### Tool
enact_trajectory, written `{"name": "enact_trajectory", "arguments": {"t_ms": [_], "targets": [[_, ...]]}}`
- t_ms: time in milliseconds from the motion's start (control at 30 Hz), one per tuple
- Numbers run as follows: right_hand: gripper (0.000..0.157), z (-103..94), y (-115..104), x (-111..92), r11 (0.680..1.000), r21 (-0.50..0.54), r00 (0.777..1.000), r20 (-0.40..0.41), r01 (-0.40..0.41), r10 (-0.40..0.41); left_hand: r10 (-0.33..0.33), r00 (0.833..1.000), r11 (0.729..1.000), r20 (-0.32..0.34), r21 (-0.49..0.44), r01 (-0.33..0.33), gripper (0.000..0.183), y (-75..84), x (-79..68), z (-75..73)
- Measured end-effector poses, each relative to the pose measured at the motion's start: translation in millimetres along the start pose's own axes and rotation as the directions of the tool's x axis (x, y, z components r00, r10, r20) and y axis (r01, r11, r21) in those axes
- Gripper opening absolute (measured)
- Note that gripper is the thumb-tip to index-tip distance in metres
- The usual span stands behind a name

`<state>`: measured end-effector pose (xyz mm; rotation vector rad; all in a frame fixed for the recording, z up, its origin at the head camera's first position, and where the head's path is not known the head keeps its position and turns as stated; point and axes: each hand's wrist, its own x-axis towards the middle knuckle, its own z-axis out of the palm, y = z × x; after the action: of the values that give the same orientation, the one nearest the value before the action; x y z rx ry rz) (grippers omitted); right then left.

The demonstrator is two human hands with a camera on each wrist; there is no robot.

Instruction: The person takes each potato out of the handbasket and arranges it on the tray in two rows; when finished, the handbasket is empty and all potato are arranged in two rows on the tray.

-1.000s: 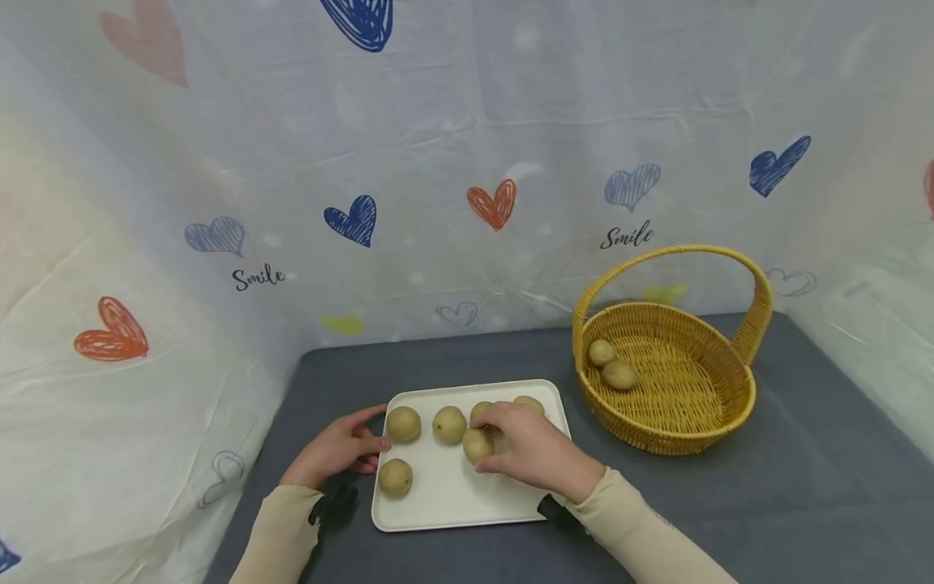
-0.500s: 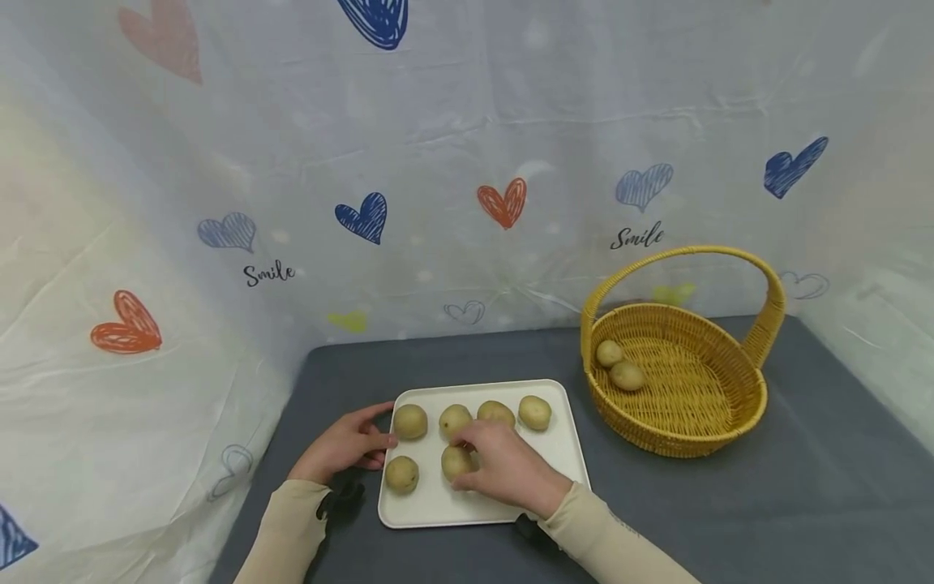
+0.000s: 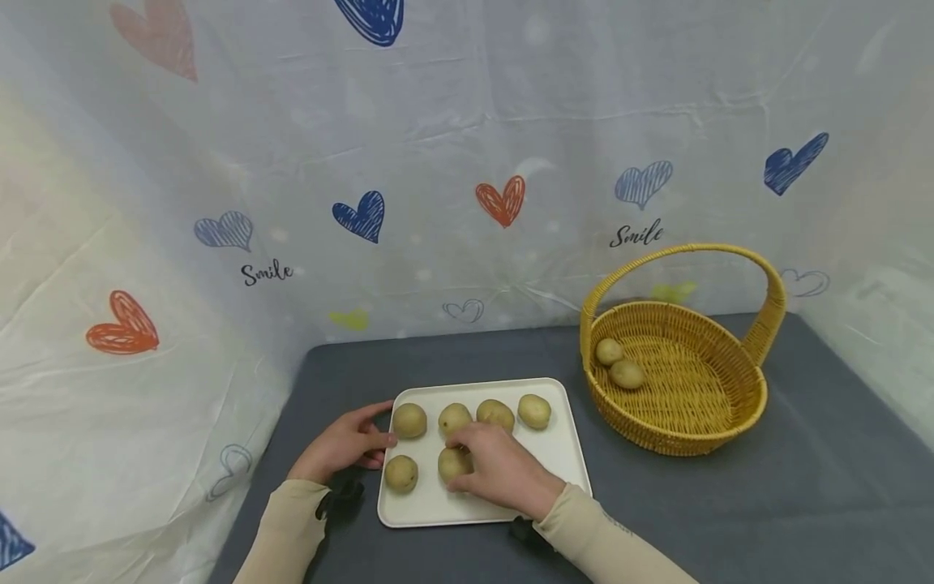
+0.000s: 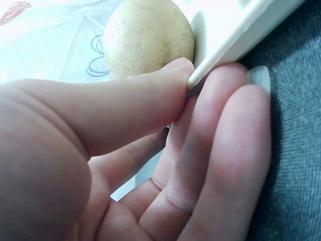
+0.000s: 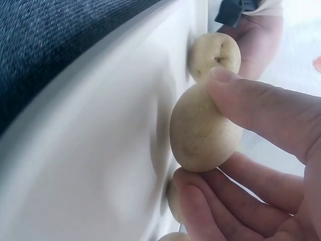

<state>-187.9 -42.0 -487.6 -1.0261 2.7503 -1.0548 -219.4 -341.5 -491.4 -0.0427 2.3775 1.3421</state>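
A white rectangular tray (image 3: pixel 430 513) bears several potatoes. Along its far side lie a left potato (image 3: pixel 409 420), two middle ones and a right potato (image 3: pixel 535 411); a near-left potato (image 3: pixel 400 474) lies closer to me. My left hand (image 3: pixel 349 444) pinches the tray's left edge, thumb on the rim and fingers beneath, as the left wrist view shows. Between thumb and fingertips, my right hand (image 3: pixel 503 472) holds another potato (image 5: pixel 203 128) in the near row, close over the tray surface. The right hand covers part of that potato in the head view.
A yellow wicker basket (image 3: pixel 674 444) with a tall arched handle stands right of the tray, with two small potatoes (image 3: pixel 619 364) at its left side. Grey cloth (image 3: pixel 803 487) covers the table. A white curtain (image 3: pixel 423 122) printed with hearts hangs behind and beside it.
My right hand has moved left and slightly toward me with its potato, uncovering the far-right potatoes. The left hand keeps its grip on the tray. The view has shifted slightly.
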Motion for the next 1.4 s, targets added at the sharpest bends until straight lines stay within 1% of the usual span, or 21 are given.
{"name": "enact_trajectory", "arguments": {"t_ms": [267,567,900,1133,1400], "targets": [[0.045,3.3,1.3,1.5,1.0,0.01,1.0,0.004,-0.01,0.01,-0.001,1.0,1.0,-0.008,0.003,0.001,0.081,2.6,-0.8,0.2],[0.046,4.7,1.8,1.6,1.0,0.007,1.0,0.018,-0.018,0.018,-0.017,1.0,1.0,-0.02,0.012,0.017,0.082,2.8,-1.4,-0.1],[0.043,3.7,1.7,-0.1,1.0,0.009,1.0,0.021,-0.019,0.018,-0.02,1.0,1.0,-0.011,0.007,0.02,0.081,3.8,-0.4,0.7],[0.044,2.5,2.1,-0.9,1.0,0.007,1.0,0.02,-0.019,0.019,-0.024,1.0,1.0,-0.01,-0.001,0.024,0.081,2.1,3.0,0.9],[0.045,3.0,0.7,-1.5,1.0,-0.006,0.999,0.032,-0.014,0.015,-0.013,1.0,1.0,0.002,0.002,0.013,0.08,0.2,2.5,-0.4]]}}
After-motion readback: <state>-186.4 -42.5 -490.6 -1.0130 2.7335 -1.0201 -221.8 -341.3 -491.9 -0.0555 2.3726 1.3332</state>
